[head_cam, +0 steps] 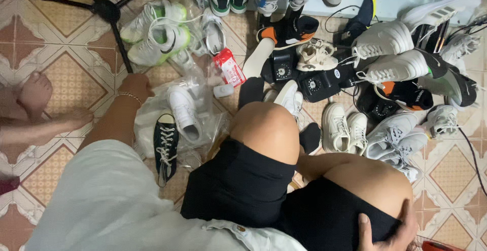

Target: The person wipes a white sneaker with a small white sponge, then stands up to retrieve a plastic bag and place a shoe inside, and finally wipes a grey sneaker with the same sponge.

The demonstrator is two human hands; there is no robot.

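My left hand reaches forward, knuckles up, fingers curled on the near edge of a clear plastic bag on the tiled floor; a thin bracelet circles the wrist. In the bag lies a white sneaker. A black high-top sneaker with white laces lies against the bag, close to my bent knee. My right hand rests flat on my right thigh in black shorts at the bottom right, holding nothing.
Many sneakers crowd the floor ahead and right, mostly white ones. White-and-green sneakers in plastic lie beyond my left hand beside a black tripod base. A red packet and black dial devices sit mid-floor. Another person's bare feet rest at left.
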